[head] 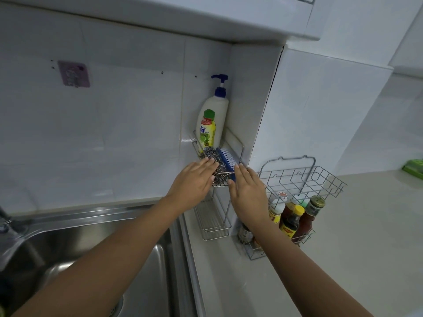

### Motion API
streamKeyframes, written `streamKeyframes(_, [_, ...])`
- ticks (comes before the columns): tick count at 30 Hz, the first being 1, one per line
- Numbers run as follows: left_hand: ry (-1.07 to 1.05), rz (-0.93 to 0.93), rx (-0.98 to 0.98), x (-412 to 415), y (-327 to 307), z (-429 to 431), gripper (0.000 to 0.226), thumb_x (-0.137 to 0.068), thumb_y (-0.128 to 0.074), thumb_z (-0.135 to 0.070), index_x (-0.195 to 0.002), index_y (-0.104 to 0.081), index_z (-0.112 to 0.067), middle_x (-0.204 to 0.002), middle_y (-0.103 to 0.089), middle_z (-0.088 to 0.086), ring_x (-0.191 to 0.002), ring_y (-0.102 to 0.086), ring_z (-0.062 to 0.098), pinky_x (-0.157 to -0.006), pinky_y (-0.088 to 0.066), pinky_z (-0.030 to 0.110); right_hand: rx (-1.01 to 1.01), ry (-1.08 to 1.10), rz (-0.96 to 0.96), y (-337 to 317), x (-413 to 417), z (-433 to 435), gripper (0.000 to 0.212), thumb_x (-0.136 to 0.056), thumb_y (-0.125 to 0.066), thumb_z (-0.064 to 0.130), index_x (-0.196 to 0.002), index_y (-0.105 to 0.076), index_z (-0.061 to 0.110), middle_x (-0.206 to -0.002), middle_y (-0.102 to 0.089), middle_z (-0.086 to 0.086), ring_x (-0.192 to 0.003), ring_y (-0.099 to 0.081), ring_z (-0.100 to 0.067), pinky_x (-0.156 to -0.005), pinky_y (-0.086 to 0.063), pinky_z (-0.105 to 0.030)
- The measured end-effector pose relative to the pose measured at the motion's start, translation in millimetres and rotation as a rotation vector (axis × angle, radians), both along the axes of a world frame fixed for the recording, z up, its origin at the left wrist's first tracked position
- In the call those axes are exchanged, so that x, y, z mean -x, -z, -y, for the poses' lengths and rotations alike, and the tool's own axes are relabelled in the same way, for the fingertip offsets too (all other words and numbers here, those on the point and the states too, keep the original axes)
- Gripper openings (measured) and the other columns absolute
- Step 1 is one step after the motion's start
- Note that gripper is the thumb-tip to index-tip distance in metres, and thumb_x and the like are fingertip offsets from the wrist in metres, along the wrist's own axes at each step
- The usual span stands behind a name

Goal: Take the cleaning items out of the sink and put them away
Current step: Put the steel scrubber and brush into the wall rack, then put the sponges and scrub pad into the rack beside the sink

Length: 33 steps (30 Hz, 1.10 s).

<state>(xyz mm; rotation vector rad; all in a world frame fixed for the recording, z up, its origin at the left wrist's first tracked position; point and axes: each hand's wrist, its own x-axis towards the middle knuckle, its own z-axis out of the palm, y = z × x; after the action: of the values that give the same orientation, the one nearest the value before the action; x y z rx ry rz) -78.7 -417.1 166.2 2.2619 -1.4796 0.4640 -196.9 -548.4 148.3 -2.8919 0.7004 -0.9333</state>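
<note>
A wire corner rack (240, 149) hangs on the tiled wall. In its upper tier lie a steel wool scourer (214, 156) and a blue brush with white bristles (226, 159), in front of a white pump bottle (217, 106) and a small yellow-green dish soap bottle (207, 131). My left hand (192, 180) rests flat with its fingertips on the scourer. My right hand (248, 193) is flat and extended, fingertips at the brush's near end by the rack's front rail. Neither hand grips anything. The steel sink (68, 243) lies at lower left under my left arm.
A second wire basket (304, 177) stands on the counter to the right, with sauce bottles (295, 219) in its lower tier. A tap (6, 223) sits at the left edge. A purple adhesive hook (73, 73) is on the wall. A green item (414, 167) lies far right.
</note>
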Motion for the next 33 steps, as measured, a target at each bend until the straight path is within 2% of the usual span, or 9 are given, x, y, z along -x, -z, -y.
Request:
streamKeyframes(3, [-0.012,0.010,-0.031,4,1,-5,0.048,-0.102,-0.030,-0.028,-0.148,-0.025,-0.015,-0.156,-0.029,0.003,-0.146,-0.019,0.016,-0.118,-0.017,0.036,-0.001,0.012,0.005,2,2,-6,0.054,-0.099,-0.031,0.038,-0.142,-0.041,0.008,-0.147,-0.046,-0.010,-0.138,-0.039,-0.028,-0.117,-0.028,-0.040])
streamKeyframes(11, [-0.073,-0.017,-0.116,6,19,-36,0.052,-0.102,-0.026,-0.031,-0.150,-0.015,-0.017,-0.159,-0.019,0.002,-0.148,-0.010,0.015,-0.119,-0.008,0.036,-0.065,-0.030,-0.079,29,5,-43,0.061,-0.096,-0.022,0.040,-0.146,-0.033,0.009,-0.156,-0.030,-0.013,-0.145,-0.027,-0.029,-0.118,-0.026,-0.046])
streamKeyframes(13, [-0.119,-0.041,-0.133,4,31,-56,0.052,-0.102,-0.028,-0.031,-0.150,-0.016,-0.016,-0.159,-0.019,0.003,-0.148,-0.011,0.017,-0.119,-0.007,0.036,-0.066,-0.063,-0.140,39,4,-56,0.062,-0.095,-0.019,0.041,-0.149,-0.028,0.011,-0.158,-0.025,-0.012,-0.146,-0.022,-0.029,-0.119,-0.022,-0.046])
streamKeyframes(16, [-0.184,-0.100,-0.140,1,55,-102,0.051,-0.100,-0.030,-0.029,-0.149,-0.022,-0.014,-0.157,-0.024,0.006,-0.147,-0.017,0.021,-0.119,-0.010,0.037,-0.136,-0.093,-0.165,54,0,-84,0.058,-0.094,-0.035,0.035,-0.148,-0.030,0.014,-0.158,-0.024,-0.015,-0.144,-0.025,-0.036,-0.119,-0.021,-0.049])
streamKeyframes(19, [-0.263,-0.180,-0.156,1,84,-156,0.059,-0.093,-0.023,-0.034,-0.144,-0.035,-0.008,-0.151,-0.036,0.013,-0.141,-0.032,0.027,-0.117,-0.020,0.041,-0.173,-0.127,-0.200,71,-6,-119,0.059,-0.093,-0.039,0.034,-0.148,-0.030,0.016,-0.157,-0.025,-0.015,-0.142,-0.028,-0.040,-0.117,-0.022,-0.052])
streamKeyframes(21, [-0.340,-0.244,-0.160,-1,105,-197,0.058,-0.092,-0.027,-0.035,-0.142,-0.039,-0.007,-0.148,-0.041,0.014,-0.136,-0.040,0.029,-0.114,-0.027,0.041,-0.210,-0.177,-0.286,87,-12,-146,0.059,-0.094,-0.040,0.033,-0.149,-0.027,0.017,-0.159,-0.021,-0.015,-0.143,-0.024,-0.040,-0.117,-0.020,-0.050])
streamKeyframes(23, [-0.422,-0.318,-0.186,0,127,-234,0.051,-0.094,-0.043,-0.026,-0.143,-0.037,-0.010,-0.150,-0.039,0.012,-0.136,-0.040,0.028,-0.112,-0.029,0.039,-0.242,-0.240,-0.371,104,-19,-170,0.058,-0.096,-0.038,0.034,-0.150,-0.023,0.019,-0.160,-0.016,-0.012,-0.144,-0.021,-0.038,-0.118,-0.018,-0.047])
streamKeyframes(25, [-0.511,-0.384,-0.215,4,148,-274,0.051,-0.094,-0.049,-0.022,-0.142,-0.037,-0.012,-0.149,-0.041,0.010,-0.134,-0.041,0.027,-0.110,-0.031,0.038,-0.269,-0.316,-0.479,124,-27,-197,0.059,-0.096,-0.038,0.034,-0.151,-0.021,0.020,-0.161,-0.011,-0.010,-0.145,-0.017,-0.035,-0.120,-0.017,-0.045])
streamKeyframes(33, [-0.704,-0.668,-0.339,34,222,-398,0.052,-0.095,-0.047,-0.020,-0.144,-0.032,-0.011,-0.150,-0.038,0.011,-0.135,-0.037,0.028,-0.109,-0.031,0.033,-0.345,-0.492,-0.785,199,-62,-299,0.057,-0.095,-0.048,0.033,-0.148,-0.030,0.021,-0.161,-0.012,-0.009,-0.141,-0.022,-0.035,-0.116,-0.023,-0.042])
